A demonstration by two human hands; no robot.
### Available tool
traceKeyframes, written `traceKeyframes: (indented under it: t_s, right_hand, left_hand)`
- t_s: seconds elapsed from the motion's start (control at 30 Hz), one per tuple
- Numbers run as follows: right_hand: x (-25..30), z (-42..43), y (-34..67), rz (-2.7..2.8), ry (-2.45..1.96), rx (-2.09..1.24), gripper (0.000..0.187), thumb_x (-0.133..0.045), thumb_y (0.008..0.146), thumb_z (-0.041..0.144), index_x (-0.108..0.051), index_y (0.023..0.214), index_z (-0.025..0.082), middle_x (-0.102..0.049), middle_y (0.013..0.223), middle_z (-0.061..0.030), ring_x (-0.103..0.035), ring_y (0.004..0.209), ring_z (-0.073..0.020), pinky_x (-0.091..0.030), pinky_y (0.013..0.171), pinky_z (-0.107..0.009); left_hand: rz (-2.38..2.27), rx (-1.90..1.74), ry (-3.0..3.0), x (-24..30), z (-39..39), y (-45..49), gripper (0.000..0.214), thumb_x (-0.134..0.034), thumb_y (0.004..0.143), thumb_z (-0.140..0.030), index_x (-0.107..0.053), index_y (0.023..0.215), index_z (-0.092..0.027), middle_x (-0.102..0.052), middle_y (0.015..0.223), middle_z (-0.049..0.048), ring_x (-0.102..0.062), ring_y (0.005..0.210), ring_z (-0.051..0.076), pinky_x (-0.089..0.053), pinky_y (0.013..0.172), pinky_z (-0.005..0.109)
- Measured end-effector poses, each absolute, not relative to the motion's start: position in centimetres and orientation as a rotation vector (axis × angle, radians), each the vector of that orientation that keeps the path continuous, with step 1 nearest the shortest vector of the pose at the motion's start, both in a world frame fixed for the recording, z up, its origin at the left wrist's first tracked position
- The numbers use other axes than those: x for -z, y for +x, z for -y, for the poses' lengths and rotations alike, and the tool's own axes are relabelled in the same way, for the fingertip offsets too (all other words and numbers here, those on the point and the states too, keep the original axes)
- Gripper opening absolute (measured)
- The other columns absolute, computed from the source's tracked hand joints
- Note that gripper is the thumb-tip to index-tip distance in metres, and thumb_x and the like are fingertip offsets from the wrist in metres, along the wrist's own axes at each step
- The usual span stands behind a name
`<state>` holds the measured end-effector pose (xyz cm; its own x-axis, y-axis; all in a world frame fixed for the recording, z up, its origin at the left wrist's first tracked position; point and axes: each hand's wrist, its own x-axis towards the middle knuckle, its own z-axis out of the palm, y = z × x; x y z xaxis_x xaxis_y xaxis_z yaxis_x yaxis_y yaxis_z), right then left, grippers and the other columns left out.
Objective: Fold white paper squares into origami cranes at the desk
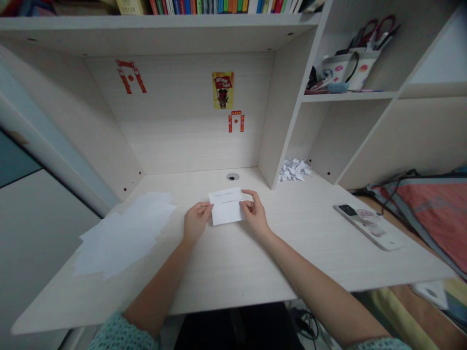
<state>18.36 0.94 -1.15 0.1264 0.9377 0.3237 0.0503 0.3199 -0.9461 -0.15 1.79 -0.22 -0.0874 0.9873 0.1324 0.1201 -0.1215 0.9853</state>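
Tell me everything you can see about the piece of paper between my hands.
The piece of paper is white, thin, rectangular and slightly tilted, with faint lines across its upper half, too small to read. Your left hand pinches its left edge, your right hand its right edge, over the pale desk.

A pale desk (226,267) stood beneath a bookshelf (164,23); a back panel (175,121) rose from the desk's rear edge, cubbies (341,129) above its right rear corner.

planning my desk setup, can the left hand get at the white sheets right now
Probably yes: the white sheets lie left of the left hand, with nothing visible between. It pinches the small paper by one edge, but the right hand holds the opposite edge.
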Motion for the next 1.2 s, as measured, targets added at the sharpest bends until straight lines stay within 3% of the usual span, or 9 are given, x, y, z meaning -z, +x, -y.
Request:
traceKeyframes:
  t_s: [0.1, 0.2, 0.33, 0.5, 0.73, 0.83, 1.0, 1.1, 1.2]
  right_hand:
    - [1.3, -1.4, 18.6, 1.282, -1.013, -0.916, 0.032, -0.047, 0.077, 0.033, -0.054, 0.106, 0.021, -0.053, 0.059, 0.0037, -0.044, 0.050, -0.0110, -0.032, 0.048, -0.020]
    - [1.5, -2.0, 19.2, 1.351, -0.949, -1.017, 0.026, -0.046, 0.076, 0.030, -0.065, 0.090, 0.019, -0.063, 0.079, -0.0022, -0.053, 0.067, -0.0139, -0.040, 0.058, -0.023]
    - [1.9, -2.6, 19.7, 1.415, -0.866, -1.102, 0.029, -0.046, 0.073, 0.022, -0.067, 0.092, 0.020, -0.066, 0.094, -0.0042, -0.058, 0.081, -0.0165, -0.044, 0.070, -0.028]
    - [2.3, -2.5, 19.4, 1.490, -0.863, -1.034, 0.027, -0.061, 0.068, 0.022, -0.067, 0.095, 0.020, -0.067, 0.101, -0.0066, -0.060, 0.089, -0.0195, -0.044, 0.077, -0.030]
    - [2.1, -2.7, 19.4, 1.293, -0.934, -1.076, 0.017, -0.072, 0.061, 0.033, -0.068, 0.070, 0.019, -0.068, 0.074, -0.0027, -0.059, 0.067, -0.0159, -0.042, 0.065, -0.027]
    - [1.9, -2.6, 19.4, 1.199, -0.955, -1.062, 0.022, -0.070, 0.064, 0.039, -0.064, 0.059, 0.018, -0.062, 0.059, 0.0005, -0.052, 0.055, -0.0120, -0.037, 0.057, -0.024]
    - [1.8, -2.7, 19.4, 1.071, -0.995, -1.063, 0.029, -0.069, 0.063, 0.044, -0.061, 0.057, 0.017, -0.058, 0.056, 0.0009, -0.049, 0.054, -0.0114, -0.036, 0.057, -0.024]
    - [2.0, -2.7, 19.2, 1.001, -0.993, -1.070, 0.030, -0.071, 0.061, 0.044, -0.061, 0.057, 0.017, -0.058, 0.056, 0.0006, -0.050, 0.055, -0.0117, -0.037, 0.058, -0.024]
    - [2.0, -2.4, 18.9, 0.997, -0.976, -1.077, 0.028, -0.071, 0.062, 0.043, -0.061, 0.058, 0.016, -0.058, 0.057, 0.0005, -0.049, 0.056, -0.0114, -0.037, 0.058, -0.024]
  left_hand:
    - [-1.267, -1.322, 1.309, 0.5, -2.1, -0.4, 0.033, -0.065, 0.065, -0.045, -0.062, 0.080, -0.016, -0.068, 0.070, 0.0046, -0.060, 0.057, 0.015, -0.045, 0.050, 0.024]
    - [-1.257, -1.339, 1.309, 0.8, -2.3, -0.6, 0.032, -0.064, 0.066, -0.045, -0.061, 0.080, -0.016, -0.065, 0.066, 0.0024, -0.058, 0.055, 0.014, -0.042, 0.049, 0.022]
    - [-1.257, -1.370, 1.302, 1.1, -2.5, -0.8, 0.032, -0.064, 0.065, -0.045, -0.061, 0.079, -0.016, -0.064, 0.066, 0.0011, -0.056, 0.056, 0.012, -0.040, 0.051, 0.022]
    - [-1.257, -1.378, 1.241, 0.8, -2.5, -0.8, 0.033, -0.064, 0.065, -0.042, -0.062, 0.082, -0.014, -0.066, 0.077, 0.0045, -0.059, 0.067, 0.014, -0.044, 0.060, 0.023]
    - [-1.227, -1.247, 1.154, 0.3, -2.0, -0.6, 0.038, -0.067, 0.063, -0.044, -0.061, 0.085, -0.014, -0.066, 0.079, 0.0061, -0.060, 0.062, 0.014, -0.047, 0.054, 0.024]
    - [-1.211, -1.170, 1.128, 0.1, -1.7, -0.3, 0.035, -0.067, 0.064, -0.039, -0.060, 0.086, -0.013, -0.066, 0.072, 0.0061, -0.061, 0.060, 0.014, -0.049, 0.059, 0.026]
    - [-1.187, -1.077, 1.136, 0.1, -1.5, -0.2, 0.033, -0.063, 0.068, -0.043, -0.060, 0.083, -0.013, -0.068, 0.083, 0.0108, -0.065, 0.071, 0.017, -0.050, 0.066, 0.028]
    - [-1.109, -1.132, 1.077, 0.0, -1.2, 0.0, 0.045, -0.055, 0.074, -0.051, -0.055, 0.104, -0.018, -0.066, 0.097, 0.0118, -0.066, 0.081, 0.021, -0.050, 0.070, 0.032]
    - [-0.978, -1.191, 1.077, -0.5, -0.6, 0.6, 0.065, -0.063, 0.071, -0.044, -0.035, 0.128, -0.028, -0.064, 0.105, 0.0090, -0.064, 0.091, 0.020, -0.048, 0.081, 0.036]
